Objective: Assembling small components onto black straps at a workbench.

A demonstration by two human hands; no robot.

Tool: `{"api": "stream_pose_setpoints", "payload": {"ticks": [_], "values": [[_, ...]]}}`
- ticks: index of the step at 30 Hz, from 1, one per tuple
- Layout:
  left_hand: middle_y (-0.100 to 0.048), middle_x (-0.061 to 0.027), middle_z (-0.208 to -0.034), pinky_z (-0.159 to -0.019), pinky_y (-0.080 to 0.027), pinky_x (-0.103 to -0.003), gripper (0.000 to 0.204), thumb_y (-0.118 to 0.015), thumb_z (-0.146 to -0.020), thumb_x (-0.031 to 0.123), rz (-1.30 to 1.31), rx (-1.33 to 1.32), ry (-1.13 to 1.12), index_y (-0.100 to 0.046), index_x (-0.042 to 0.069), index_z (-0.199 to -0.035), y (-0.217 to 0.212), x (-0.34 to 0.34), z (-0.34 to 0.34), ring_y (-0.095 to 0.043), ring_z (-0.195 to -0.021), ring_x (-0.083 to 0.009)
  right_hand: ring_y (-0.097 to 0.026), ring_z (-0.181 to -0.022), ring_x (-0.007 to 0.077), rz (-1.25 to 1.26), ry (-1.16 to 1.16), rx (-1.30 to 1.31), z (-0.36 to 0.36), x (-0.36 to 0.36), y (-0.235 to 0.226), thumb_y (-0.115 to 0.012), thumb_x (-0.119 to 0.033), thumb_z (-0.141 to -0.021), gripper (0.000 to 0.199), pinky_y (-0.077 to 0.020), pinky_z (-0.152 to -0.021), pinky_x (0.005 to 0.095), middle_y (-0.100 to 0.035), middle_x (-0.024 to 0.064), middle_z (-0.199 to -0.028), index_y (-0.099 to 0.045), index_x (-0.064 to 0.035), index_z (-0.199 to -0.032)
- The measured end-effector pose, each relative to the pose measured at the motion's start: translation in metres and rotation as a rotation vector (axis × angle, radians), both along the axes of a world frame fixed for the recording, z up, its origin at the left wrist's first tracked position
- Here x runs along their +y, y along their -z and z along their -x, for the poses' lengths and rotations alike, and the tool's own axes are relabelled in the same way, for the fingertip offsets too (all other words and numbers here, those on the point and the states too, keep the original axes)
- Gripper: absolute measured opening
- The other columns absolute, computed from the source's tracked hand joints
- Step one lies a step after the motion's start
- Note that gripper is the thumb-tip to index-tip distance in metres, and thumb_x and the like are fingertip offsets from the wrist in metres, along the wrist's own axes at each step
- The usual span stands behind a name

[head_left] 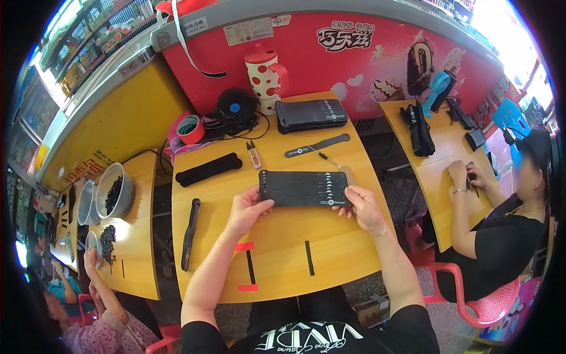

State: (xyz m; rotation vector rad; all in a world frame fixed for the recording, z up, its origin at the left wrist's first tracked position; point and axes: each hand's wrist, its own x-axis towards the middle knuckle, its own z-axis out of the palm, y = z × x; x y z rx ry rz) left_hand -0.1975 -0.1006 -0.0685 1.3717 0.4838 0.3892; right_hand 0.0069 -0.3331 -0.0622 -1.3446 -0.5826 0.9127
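Observation:
A neat bundle of black straps (295, 189) with white print is held level above the table. My left hand (247, 211) pinches its left end, thumb on top. At the other end my right hand (364, 207) grips the bundle's lower right corner. Beyond it lies a single black strap (317, 146) with similar white print, and a small thin tool with a black tip (324, 157). Thread snips (253, 154) with pinkish handles lie past my left hand, near a rolled black bundle (209, 169). A narrow black bundle (190, 235) lies along the table's left edge.
A stack of black straps (311, 114), a polka-dot tumbler (263, 79), a black fan (236, 105) and a tape roll (190, 129) stand at the back. Black strips (309, 258) and red tape (248, 288) mark the near tabletop. Co-workers sit at tables on both sides.

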Motion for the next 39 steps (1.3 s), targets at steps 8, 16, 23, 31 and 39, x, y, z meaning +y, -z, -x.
{"api": "stream_pose_setpoints", "payload": {"ticks": [8,16,23,31,39], "values": [[-0.064,0.0032,-0.079,-0.055,-0.042,-0.017,0.044,-0.064,-0.085,-0.002,-0.034,0.144,0.039,-0.057,0.007,-0.127,-0.005,-0.001,0.001,-0.055,-0.063,-0.0028,-0.061,-0.055,0.0077,-0.014,0.088,0.050,0.003,0.002,0.002,-0.047,-0.026,-0.102,0.027,-0.0393,-0.042,0.0170,-0.067,0.0020,-0.076,-0.063,-0.0055,-0.094],[-0.062,0.0025,-0.078,-0.056,-0.042,-0.019,0.032,-0.062,-0.086,-0.002,-0.077,0.135,0.079,-0.060,0.005,-0.118,-0.012,-0.002,0.004,-0.052,-0.063,-0.0033,-0.056,-0.044,0.0055,-0.064,0.174,0.010,0.006,0.001,0.011,-0.053,-0.022,-0.100,0.025,-0.0369,-0.034,0.0153,-0.064,0.0006,-0.067,-0.064,-0.0048,-0.085],[-0.063,0.0016,-0.083,-0.060,-0.044,-0.019,0.026,-0.063,-0.086,-0.001,-0.031,0.166,0.179,-0.061,0.005,-0.111,-0.005,0.010,0.006,-0.055,-0.069,-0.0039,-0.053,-0.043,0.0045,-0.026,0.225,-0.009,0.007,0.006,0.009,-0.053,-0.020,-0.100,0.025,-0.0370,-0.035,0.0150,-0.062,-0.0004,-0.065,-0.063,-0.0057,-0.083],[-0.066,-0.0064,-0.107,-0.080,-0.049,-0.026,0.046,-0.067,-0.085,0.006,0.102,-0.021,0.279,-0.055,0.005,-0.130,-0.015,0.022,0.006,-0.059,-0.088,-0.0110,-0.052,-0.050,0.0025,-0.024,0.119,-0.107,0.006,0.000,0.003,-0.052,-0.020,-0.100,0.025,-0.0399,-0.042,0.0167,-0.058,-0.0032,-0.066,-0.061,-0.0065,-0.081],[-0.067,-0.0123,-0.098,-0.078,-0.050,-0.032,0.048,-0.070,-0.084,0.021,-0.716,0.166,0.515,-0.057,0.002,-0.126,-0.067,-0.020,-0.080,-0.062,-0.086,-0.0221,-0.051,-0.058,0.0028,-0.053,0.015,-0.337,0.011,-0.001,-0.005,-0.054,-0.017,-0.099,0.021,-0.0426,-0.047,0.0179,-0.056,-0.0038,-0.070,-0.063,-0.0038,-0.085]]}}
